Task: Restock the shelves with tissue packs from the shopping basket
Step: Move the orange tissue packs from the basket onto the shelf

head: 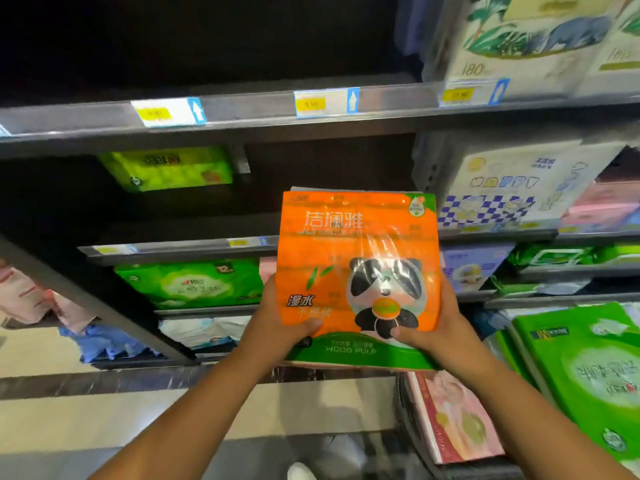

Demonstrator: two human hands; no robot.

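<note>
The step in hand looks like the carry from basket to shelf: an orange panda-print tissue pack [356, 268] is held upright in the air in front of the shelving, above the shopping basket [405, 414], not yet resting on any board. The left hand [280, 320] grips its lower left edge, thumb across the front; the right hand [436, 327] grips the lower right edge the same way. Behind the pack, the middle shelf [180, 249] shows a dark gap beside a yellow-green tissue pack [166, 168]. The next move probably calls for pushing the pack forward into that gap, clearing the rail, then releasing. A pink pack [453, 420] and green packs [581, 372] wait in the basket.
</note>
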